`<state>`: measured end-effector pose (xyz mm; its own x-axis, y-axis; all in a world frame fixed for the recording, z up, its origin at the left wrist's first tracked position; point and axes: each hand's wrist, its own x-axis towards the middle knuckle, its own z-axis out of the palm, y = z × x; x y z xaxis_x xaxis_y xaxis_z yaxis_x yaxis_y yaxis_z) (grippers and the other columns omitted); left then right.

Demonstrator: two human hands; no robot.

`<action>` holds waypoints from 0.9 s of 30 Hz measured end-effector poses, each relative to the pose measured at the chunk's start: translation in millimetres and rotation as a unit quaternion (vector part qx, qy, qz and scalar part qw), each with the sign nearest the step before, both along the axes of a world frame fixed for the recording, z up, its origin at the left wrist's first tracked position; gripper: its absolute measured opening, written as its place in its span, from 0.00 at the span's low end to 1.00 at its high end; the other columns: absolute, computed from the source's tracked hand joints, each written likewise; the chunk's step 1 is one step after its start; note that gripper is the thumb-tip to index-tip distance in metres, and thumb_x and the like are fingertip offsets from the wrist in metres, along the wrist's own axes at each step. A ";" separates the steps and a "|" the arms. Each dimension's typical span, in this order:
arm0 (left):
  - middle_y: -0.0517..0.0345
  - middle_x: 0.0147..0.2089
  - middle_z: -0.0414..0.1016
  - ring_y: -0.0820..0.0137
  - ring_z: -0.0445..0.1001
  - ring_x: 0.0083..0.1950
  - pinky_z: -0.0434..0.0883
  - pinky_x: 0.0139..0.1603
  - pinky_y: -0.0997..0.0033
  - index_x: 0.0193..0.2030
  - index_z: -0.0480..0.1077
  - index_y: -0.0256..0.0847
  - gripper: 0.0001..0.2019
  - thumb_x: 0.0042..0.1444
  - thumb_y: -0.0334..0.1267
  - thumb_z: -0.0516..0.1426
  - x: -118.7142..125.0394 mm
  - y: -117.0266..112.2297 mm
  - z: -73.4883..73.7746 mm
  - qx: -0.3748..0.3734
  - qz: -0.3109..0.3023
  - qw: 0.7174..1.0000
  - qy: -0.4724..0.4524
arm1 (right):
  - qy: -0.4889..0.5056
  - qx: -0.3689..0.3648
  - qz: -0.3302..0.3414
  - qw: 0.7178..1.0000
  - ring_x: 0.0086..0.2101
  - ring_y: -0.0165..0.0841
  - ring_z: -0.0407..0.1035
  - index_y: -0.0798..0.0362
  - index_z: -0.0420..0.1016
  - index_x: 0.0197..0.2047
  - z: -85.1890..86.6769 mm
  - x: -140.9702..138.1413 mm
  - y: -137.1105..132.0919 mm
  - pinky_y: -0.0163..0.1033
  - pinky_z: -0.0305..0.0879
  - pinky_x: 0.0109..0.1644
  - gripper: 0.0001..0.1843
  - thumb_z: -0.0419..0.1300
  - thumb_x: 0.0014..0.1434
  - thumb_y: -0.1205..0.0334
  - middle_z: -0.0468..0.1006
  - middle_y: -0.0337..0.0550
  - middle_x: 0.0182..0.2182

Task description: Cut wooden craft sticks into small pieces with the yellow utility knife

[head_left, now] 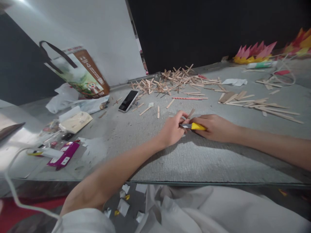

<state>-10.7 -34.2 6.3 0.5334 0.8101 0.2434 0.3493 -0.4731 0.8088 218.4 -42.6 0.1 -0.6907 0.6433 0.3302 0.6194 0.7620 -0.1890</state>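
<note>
My right hand is closed around a yellow utility knife whose metal blade end points left. My left hand is curled, pinching a small wooden stick that pokes up between the two hands. Both hands rest on the grey table near its middle. The knife tip meets the stick at my left fingertips.
A heap of wooden sticks lies behind the hands, and longer sticks lie to the right. A phone, a paper bag, packets and a white cable sit at the left. Paper flowers stand at the far right.
</note>
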 end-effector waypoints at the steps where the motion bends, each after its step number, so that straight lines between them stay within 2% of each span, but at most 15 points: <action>1: 0.60 0.32 0.83 0.69 0.81 0.32 0.71 0.37 0.71 0.48 0.67 0.44 0.04 0.72 0.39 0.55 0.0 0.0 -0.2 0.001 -0.001 1.000 0.000 | 0.000 -0.001 0.001 1.000 0.31 0.38 0.75 0.51 0.73 0.46 0.3 0.0 -0.1 0.40 0.59 0.36 0.07 0.55 0.70 0.62 0.81 0.45 0.32; 14: 0.60 0.32 0.83 0.68 0.81 0.34 0.71 0.38 0.69 0.49 0.67 0.44 0.05 0.73 0.41 0.53 0.1 0.7 -0.8 0.015 -0.005 1.000 0.016 | 0.018 0.000 0.012 1.000 0.30 0.38 0.74 0.51 0.75 0.43 0.1 0.7 1.0 0.39 0.58 0.35 0.06 0.57 0.68 0.62 0.80 0.46 0.32; 27: 0.60 0.31 0.82 0.67 0.82 0.34 0.72 0.38 0.69 0.49 0.67 0.44 0.06 0.73 0.42 0.53 0.1 0.2 0.7 0.008 -0.006 1.000 0.020 | 0.005 0.008 0.015 1.000 0.31 0.39 0.74 0.51 0.74 0.44 -2.2 2.3 2.0 0.40 0.59 0.36 0.06 0.56 0.69 0.62 0.81 0.46 0.33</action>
<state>-10.7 -34.0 7.1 0.5519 0.8002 0.2347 0.3759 -0.4899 0.7866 220.7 -40.6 -2.1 -0.7064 0.6162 0.3483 0.5937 0.7837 -0.1824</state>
